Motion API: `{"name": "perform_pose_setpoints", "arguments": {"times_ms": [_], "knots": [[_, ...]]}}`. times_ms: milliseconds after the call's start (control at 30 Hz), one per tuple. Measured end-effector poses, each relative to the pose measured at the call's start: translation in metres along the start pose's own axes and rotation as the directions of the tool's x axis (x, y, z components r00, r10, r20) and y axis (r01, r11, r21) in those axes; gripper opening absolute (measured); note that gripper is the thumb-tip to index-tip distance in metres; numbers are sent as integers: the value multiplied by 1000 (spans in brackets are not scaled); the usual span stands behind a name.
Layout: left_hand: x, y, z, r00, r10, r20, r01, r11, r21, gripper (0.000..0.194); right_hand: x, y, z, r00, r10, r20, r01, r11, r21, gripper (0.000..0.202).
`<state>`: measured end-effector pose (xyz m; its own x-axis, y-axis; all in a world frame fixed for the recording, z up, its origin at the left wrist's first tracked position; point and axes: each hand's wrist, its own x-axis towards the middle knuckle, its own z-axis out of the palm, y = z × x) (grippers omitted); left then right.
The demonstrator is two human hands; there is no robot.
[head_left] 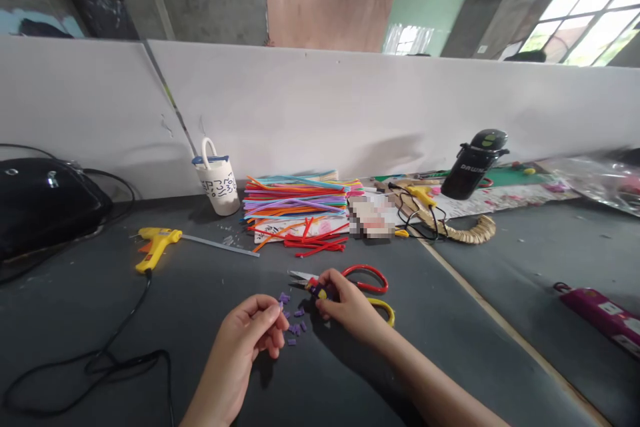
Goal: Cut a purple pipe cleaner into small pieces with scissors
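My left hand [260, 327] is closed in a pinch, thumb against forefinger, with a small purple pipe-cleaner piece [281, 305] at the fingertips. Several more short purple pieces [295, 329] lie scattered on the dark table just right of it. My right hand [343, 297] is closed around a dark lighter [319, 289] with a red top, which points left towards the pieces. Behind and partly under that hand lies a pair of scissors [367, 269], with one red and one yellow handle loop and the blades to the left.
Bundled coloured pipe cleaners [300, 200] and loose red ones [320, 245] lie behind the hands. A yellow glue gun [159, 243] with a trailing cord is at left, near a white cup [220, 187]. A black bottle [473, 167] and a purple power strip [600, 313] are at right.
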<state>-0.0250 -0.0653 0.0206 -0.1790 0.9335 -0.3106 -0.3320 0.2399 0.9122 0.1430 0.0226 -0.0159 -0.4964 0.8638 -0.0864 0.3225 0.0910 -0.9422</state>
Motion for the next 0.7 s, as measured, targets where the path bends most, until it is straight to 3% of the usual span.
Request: {"name": "perform_pose_setpoints", "arguments": {"times_ms": [100, 267, 400, 467, 533, 567, 600, 700], "knots": [[-3, 6, 7, 998, 51, -22, -49, 996, 70, 16, -1, -10, -3, 998, 6, 56, -14, 991, 130, 16], [-4, 10, 14, 994, 106, -11, -104, 985, 139, 17, -13, -48, 0, 987, -39, 154, -15, 941, 339, 15], [-4, 3, 15, 992, 123, 14, -124, 977, 174, 18, -21, -55, 14, 994, -12, 110, -33, 918, 395, 12], [-5, -2, 15, 993, 118, 7, -117, 978, 174, 18, -22, -49, 15, 999, -15, 48, 2, 963, 271, 13], [-6, -7, 14, 994, 109, 0, -108, 976, 189, 18, -20, -42, 9, 998, -49, -41, 47, 997, -55, 8], [-7, -9, 13, 994, 109, 0, -107, 974, 200, 18, -19, -38, 3, 992, -80, -92, 53, 962, -266, 5], [-7, -11, 13, 994, 111, 4, -109, 971, 211, 17, -18, -35, -4, 987, -110, -114, 40, 869, -493, 7], [-5, -14, 10, 993, 114, 12, -113, 969, 220, 18, -13, -24, -26, 988, -95, -123, -10, 752, -659, 24]]}}
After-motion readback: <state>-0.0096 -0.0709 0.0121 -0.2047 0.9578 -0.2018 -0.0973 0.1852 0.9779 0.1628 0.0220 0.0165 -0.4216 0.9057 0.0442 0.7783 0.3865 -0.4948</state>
